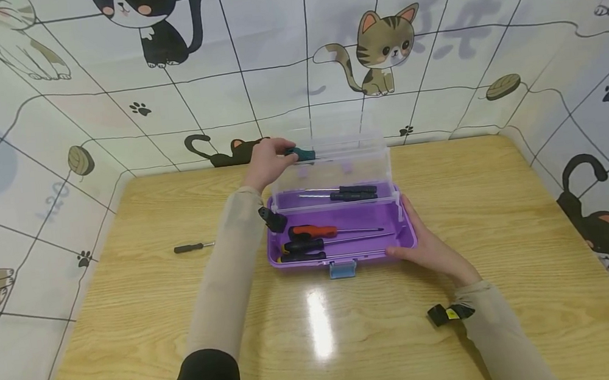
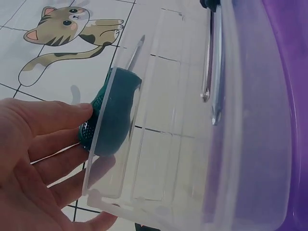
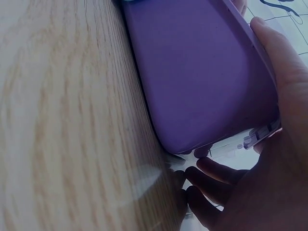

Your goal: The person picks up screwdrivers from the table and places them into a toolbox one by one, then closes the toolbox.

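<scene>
Presently, you hold a green screwdriver [image 1: 303, 154] by its handle, between the thumb and the fingers of your left hand [image 1: 268, 164]. It is at the upper edge of the raised clear lid [image 1: 330, 175], and in the left wrist view a part of its handle shows through the plastic. Your right hand [image 1: 434, 252] grips the right end of the purple toolbox [image 1: 373, 213], with the thumb on the front corner of the rim and the fingers around the side. Inside the toolbox lie a red-and-black screwdriver [image 1: 314, 232] and, nearer to the front wall, two yellow-ended black screwdrivers [image 1: 303, 246]. Two slim black screwdrivers [image 1: 358, 189] lie side by side at the lower part of the lid; whether they rest in it, one cannot tell surely. On the wooden table [image 1: 383, 317], left of the toolbox and well apart from it, lies a small black-handled screwdriver [image 1: 189, 248]. At the toolbox's front hangs a light blue latch [image 1: 343, 269].
</scene>
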A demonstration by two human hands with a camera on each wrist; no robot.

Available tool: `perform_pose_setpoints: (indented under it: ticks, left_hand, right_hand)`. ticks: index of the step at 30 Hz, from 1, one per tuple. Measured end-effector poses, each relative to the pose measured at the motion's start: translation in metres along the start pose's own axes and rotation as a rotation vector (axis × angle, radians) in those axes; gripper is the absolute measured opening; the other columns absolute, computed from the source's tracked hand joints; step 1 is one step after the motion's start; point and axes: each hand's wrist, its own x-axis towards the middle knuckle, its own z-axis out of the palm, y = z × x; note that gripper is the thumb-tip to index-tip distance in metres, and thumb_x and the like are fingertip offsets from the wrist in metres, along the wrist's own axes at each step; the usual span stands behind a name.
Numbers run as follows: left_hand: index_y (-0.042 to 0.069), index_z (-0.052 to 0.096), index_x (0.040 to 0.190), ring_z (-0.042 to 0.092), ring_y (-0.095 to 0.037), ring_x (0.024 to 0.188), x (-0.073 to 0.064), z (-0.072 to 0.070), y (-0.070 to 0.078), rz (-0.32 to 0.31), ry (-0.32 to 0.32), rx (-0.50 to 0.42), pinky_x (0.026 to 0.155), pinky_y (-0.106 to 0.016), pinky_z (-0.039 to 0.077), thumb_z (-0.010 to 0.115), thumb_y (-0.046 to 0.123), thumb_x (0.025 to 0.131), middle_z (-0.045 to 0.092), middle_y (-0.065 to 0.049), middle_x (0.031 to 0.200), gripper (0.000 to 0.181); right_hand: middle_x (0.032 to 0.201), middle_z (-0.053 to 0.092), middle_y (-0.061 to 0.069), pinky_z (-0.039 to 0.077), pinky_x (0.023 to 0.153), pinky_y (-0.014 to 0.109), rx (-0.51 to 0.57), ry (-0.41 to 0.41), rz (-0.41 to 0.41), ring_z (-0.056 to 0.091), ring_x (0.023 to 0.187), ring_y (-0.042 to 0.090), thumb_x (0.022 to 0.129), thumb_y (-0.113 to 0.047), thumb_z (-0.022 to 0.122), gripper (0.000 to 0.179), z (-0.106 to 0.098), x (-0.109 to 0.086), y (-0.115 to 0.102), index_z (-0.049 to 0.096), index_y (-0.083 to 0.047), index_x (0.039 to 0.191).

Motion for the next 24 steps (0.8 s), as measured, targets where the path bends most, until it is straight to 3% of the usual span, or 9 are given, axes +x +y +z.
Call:
perform_pose_setpoints:
  ticks: [6,14,24]
  left_hand:
    - [0.004,0.060,0.132,0.054,-0.026,0.119,-0.003,0.001,0.002,0.000,-0.032,-0.004,0.099,-0.039,0.043,0.059,0.016,0.097,0.058,-0.012,0.132,0.036]
    - [0.003,0.061,0.129,0.057,-0.026,0.116,-0.009,-0.004,-0.010,0.056,0.096,-0.117,0.095,-0.039,0.046,0.058,0.009,0.096,0.060,-0.013,0.128,0.034]
    - [0.004,0.059,0.131,0.057,-0.026,0.114,-0.022,-0.017,-0.020,0.088,0.149,-0.181,0.096,-0.040,0.045,0.057,0.008,0.096,0.058,-0.017,0.130,0.036]
  right_hand:
    - [0.160,-0.011,0.013,0.012,0.109,0.063,0.001,-0.001,-0.007,0.001,0.142,0.044,0.081,-0.016,0.078,0.118,0.000,0.001,0.001,-0.015,-0.033,0.153]
    - [0.160,-0.010,0.013,0.012,0.108,0.064,0.001,0.001,-0.002,0.002,0.142,0.044,0.081,-0.016,0.077,0.117,0.000,0.000,0.001,-0.014,-0.034,0.153]
    - [0.160,-0.011,0.013,0.012,0.108,0.065,-0.012,-0.003,0.012,0.002,0.142,0.045,0.081,-0.018,0.077,0.117,0.000,0.001,0.000,-0.014,-0.039,0.151]
